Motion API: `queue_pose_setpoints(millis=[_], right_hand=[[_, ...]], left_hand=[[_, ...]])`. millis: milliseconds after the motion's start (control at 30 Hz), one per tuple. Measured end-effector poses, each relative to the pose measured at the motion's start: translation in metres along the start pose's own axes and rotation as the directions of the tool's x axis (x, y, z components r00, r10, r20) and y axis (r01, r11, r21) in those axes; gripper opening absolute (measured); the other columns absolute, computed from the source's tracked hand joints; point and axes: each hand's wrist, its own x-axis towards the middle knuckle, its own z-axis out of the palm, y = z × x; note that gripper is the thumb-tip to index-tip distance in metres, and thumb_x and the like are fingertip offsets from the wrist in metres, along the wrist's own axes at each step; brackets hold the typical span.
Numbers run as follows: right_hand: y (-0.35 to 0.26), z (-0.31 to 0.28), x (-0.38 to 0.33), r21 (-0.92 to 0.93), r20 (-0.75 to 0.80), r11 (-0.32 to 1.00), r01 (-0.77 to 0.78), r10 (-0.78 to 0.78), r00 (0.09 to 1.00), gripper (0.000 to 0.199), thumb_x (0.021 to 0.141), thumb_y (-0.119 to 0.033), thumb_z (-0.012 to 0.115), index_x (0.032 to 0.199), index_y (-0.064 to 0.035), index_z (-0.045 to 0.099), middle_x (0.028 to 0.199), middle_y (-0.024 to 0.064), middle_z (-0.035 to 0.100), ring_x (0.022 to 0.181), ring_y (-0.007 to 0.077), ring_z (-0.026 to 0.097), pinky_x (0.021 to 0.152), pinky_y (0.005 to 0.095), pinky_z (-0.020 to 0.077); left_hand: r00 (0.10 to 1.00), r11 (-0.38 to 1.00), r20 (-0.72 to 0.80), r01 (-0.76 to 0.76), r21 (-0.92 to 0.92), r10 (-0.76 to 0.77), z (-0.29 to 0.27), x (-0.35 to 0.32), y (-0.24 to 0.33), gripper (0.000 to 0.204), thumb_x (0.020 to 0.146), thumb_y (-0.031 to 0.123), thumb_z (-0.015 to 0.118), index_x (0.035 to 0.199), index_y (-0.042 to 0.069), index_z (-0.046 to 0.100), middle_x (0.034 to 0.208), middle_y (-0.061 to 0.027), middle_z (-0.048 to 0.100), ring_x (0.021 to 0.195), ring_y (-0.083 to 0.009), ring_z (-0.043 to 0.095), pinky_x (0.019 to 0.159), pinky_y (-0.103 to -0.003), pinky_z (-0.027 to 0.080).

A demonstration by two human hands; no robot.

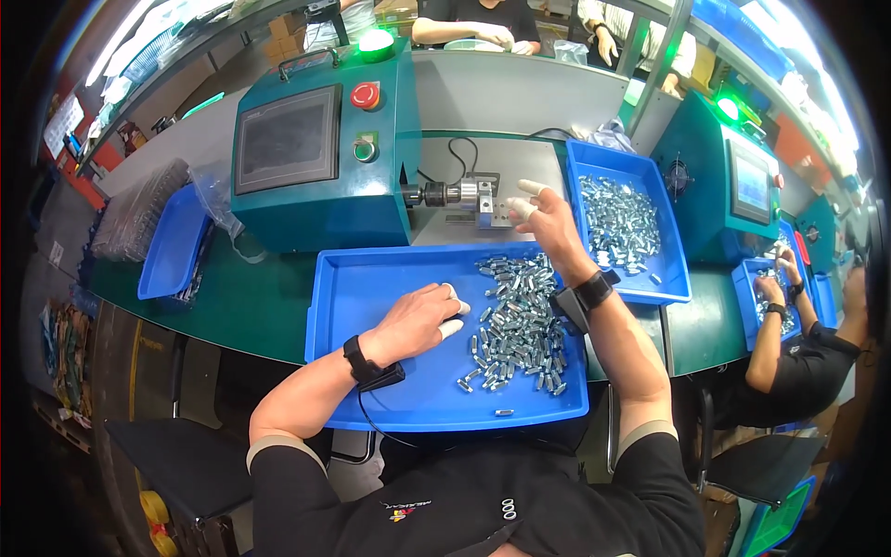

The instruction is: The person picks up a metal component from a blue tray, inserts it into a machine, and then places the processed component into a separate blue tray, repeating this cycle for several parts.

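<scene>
My left hand [419,320] hovers over the blue tray [371,408] in front of me, beside a heap of small silvery metal pins [520,325]. Its thumb and fingers, capped with pale finger cots, are apart, and nothing shows between them. My right hand [554,232] reaches over the tray's far edge to a metal block fixture [492,206] at the machine's spindle [436,194]. Two capped fingers stretch toward that block, spread from each other, with no part visible in them. Dark straps with small devices circle both wrists.
The green machine [325,204] stands behind the tray, with a screen [288,139] and red stop button [366,96]. Another blue tray of metal parts [617,223] lies right, near a second machine [715,176]. A co-worker [798,362] sits at far right; more people are opposite.
</scene>
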Motion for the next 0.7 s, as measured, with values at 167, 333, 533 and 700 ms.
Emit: queue_pose_setpoints(millis=[167, 333, 533, 700], right_hand=[[0.004, 0.015, 0.019, -0.064, -0.016, 0.998, 0.026, -0.027, 1.0, 0.066, 0.103, -0.027, 0.074, 0.154, 0.0079, 0.051, 0.121, 0.0205, 0.075, 0.102, 0.024, 0.075, 0.084, 0.0355, 0.0605], [-0.021, 0.013, 0.021, -0.663, -0.094, 0.743, 0.092, -0.204, 0.974, 0.072, 0.095, -0.035, 0.08, 0.148, 0.0078, 0.056, 0.098, 0.0234, 0.078, 0.092, 0.0339, 0.078, 0.079, 0.0434, 0.0609], [-0.034, 0.024, 0.031, -0.891, -0.01, 0.438, 0.119, -0.28, 0.96, 0.064, 0.091, -0.033, 0.078, 0.139, 0.0061, 0.062, 0.09, 0.0245, 0.077, 0.094, 0.0411, 0.077, 0.082, 0.0499, 0.0609], [-0.044, 0.024, 0.031, -0.908, 0.004, 0.407, 0.096, -0.221, 0.975, 0.06, 0.091, -0.032, 0.077, 0.138, 0.0031, 0.064, 0.092, 0.0245, 0.078, 0.094, 0.0427, 0.077, 0.085, 0.0523, 0.0599]], left_hand=[[1.0, 1.0, 0.002, -0.017, 0.0, 0.017, 0.001, 0.0, 0.002, 0.023, 0.093, 0.013, 0.08, 0.115, 0.007, 0.078, 0.102, -0.0095, 0.068, 0.099, -0.0335, 0.067, 0.085, -0.045, 0.057], [0.999, 0.999, 0.0, -0.04, -0.015, 0.04, -0.003, -0.005, 0.002, 0.024, 0.093, 0.014, 0.08, 0.116, 0.008, 0.078, 0.102, -0.0099, 0.068, 0.099, -0.0339, 0.067, 0.086, -0.046, 0.057], [0.999, 1.0, 0.04, -0.006, -0.001, 0.006, -0.003, -0.002, 0.005, 0.025, 0.093, 0.015, 0.08, 0.117, 0.008, 0.078, 0.103, -0.0101, 0.068, 0.099, -0.0343, 0.067, 0.087, -0.046, 0.057], [0.999, 1.0, 0.046, 0.0, -0.008, 0.001, -0.005, -0.002, 0.004, 0.025, 0.093, 0.015, 0.08, 0.117, 0.008, 0.078, 0.104, -0.01, 0.067, 0.1, -0.0344, 0.067, 0.088, -0.046, 0.057]])
